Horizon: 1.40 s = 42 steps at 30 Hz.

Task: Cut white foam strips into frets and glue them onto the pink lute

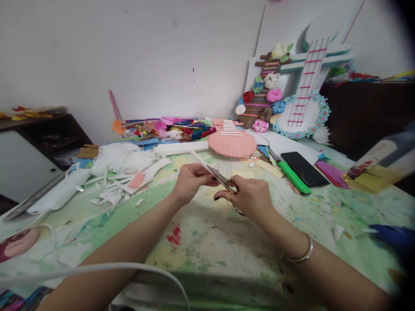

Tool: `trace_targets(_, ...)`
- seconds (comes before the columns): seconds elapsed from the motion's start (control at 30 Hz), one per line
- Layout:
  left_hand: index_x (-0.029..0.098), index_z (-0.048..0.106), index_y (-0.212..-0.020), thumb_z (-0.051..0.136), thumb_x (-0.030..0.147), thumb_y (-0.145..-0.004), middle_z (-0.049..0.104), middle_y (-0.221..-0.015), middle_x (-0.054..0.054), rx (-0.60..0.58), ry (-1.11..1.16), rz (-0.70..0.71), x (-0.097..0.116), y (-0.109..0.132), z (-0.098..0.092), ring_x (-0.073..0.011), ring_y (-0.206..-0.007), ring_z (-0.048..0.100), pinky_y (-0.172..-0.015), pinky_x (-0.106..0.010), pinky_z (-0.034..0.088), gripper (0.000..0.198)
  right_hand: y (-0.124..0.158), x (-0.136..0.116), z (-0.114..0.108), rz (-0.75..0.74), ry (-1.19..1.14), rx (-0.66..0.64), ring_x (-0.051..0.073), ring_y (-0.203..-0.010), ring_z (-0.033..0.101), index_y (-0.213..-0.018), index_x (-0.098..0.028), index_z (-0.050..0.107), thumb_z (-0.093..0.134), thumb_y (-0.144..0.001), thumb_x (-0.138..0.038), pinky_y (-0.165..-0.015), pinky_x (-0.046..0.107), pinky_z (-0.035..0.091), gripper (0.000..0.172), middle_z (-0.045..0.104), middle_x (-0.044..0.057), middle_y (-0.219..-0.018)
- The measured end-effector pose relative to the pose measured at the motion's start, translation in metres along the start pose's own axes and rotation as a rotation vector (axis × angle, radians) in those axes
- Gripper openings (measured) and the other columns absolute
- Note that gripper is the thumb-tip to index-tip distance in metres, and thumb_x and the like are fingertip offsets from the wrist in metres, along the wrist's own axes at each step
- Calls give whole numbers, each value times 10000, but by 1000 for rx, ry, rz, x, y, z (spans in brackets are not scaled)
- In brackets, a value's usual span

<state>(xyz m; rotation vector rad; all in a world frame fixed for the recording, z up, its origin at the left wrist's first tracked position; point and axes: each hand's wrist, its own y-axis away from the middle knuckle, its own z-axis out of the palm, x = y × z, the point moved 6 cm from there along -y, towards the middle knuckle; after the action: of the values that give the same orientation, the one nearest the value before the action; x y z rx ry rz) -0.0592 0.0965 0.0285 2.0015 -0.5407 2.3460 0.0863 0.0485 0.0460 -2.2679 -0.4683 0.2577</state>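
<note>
Above the middle of the paint-stained table, my left hand (191, 181) pinches a narrow white strip (198, 158) that sticks up toward the back left. My right hand (251, 194) grips a pair of scissors (223, 179) by gold-coloured handles, its thumb stretched out to the left. The blades reach the strip close to my left fingertips; I cannot tell whether they cut into it. Just behind my hands lies a flat pink lute-shaped craft piece (231, 144) with white bars on its neck and thin strings down its body.
A green utility knife (294, 178) and a black phone (304, 168) lie on the right, near a plastic bottle (379, 160). White string (123, 157) and paper scraps (113, 194) heap up on the left. Two decorated instrument models (304, 95) lean at the back. A white cable (129, 266) crosses the foreground.
</note>
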Motion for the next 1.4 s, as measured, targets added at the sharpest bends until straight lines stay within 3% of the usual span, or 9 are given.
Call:
trace_targets(0.37,131,715,-772,769,224,-618,731,-735,-66,-15,-2,21,2,0,-1,-201,-662,694,-612,-281,586,188,-4,7,-1,100,-120,-115,159,-491,586,-676,-183,588,436,-690,-781,-484,240,205,617,634,20,-525)
trace_targets(0.5,135,713,-743,759,216,-633,727,-710,-51,28,2,58,5,0,-2,-179,-612,687,-606,-273,589,144,-5,2,-2,60,-138,-169,168,-522,585,-714,-190,579,478,-687,-760,-491,242,208,580,635,23,-551)
trace_targets(0.67,143,714,-795,751,240,-660,728,-744,-50,183,30,218,18,3,-11,-187,-687,694,-660,-297,596,170,-6,5,-8,75,-67,-52,173,-526,570,-752,-185,587,496,-683,-751,-502,249,224,577,624,28,-550)
trace_targets(0.77,142,713,-816,764,258,-647,731,-764,-59,235,39,260,21,4,-15,-209,-720,698,-697,-329,596,211,-6,9,-11,98,-23,11,166,-504,547,-876,-174,608,524,-681,-732,-501,250,235,597,634,32,-575)
trace_targets(0.87,130,708,-823,754,275,-659,729,-741,-69,221,-8,224,19,3,-13,-220,-695,701,-659,-319,596,223,-7,10,-11,84,-5,33,161,-494,536,-938,-175,613,548,-696,-698,-500,249,242,580,631,26,-573)
trace_targets(0.97,124,702,-836,736,273,-682,725,-734,-72,177,-56,213,17,3,-9,-217,-681,701,-638,-307,595,217,-6,8,-10,69,-42,22,145,-472,517,-791,-180,615,539,-716,-683,-490,247,239,515,601,16,-528)
trace_targets(1.17,145,697,-835,699,211,-725,718,-870,-85,124,-273,462,26,13,1,-191,-802,687,-761,-302,578,128,-2,7,1,212,-418,-97,104,-441,455,-650,-176,556,583,-727,-623,-480,229,279,454,536,-11,-468)
trace_targets(1.33,155,657,-813,645,173,-769,709,-931,-101,165,-701,856,39,29,11,-183,-873,671,-772,-284,557,49,7,-6,27,479,-1169,-417,62,-332,397,-701,-164,560,586,-745,-572,-362,210,299,411,631,20,-566)
trace_targets(1.4,166,630,-800,625,131,-774,712,-916,-84,196,-903,1032,39,36,15,-163,-864,668,-762,-258,541,44,10,-14,31,526,-1360,-486,50,-303,381,-727,-154,573,634,-710,-544,-333,210,292,396,652,29,-606)
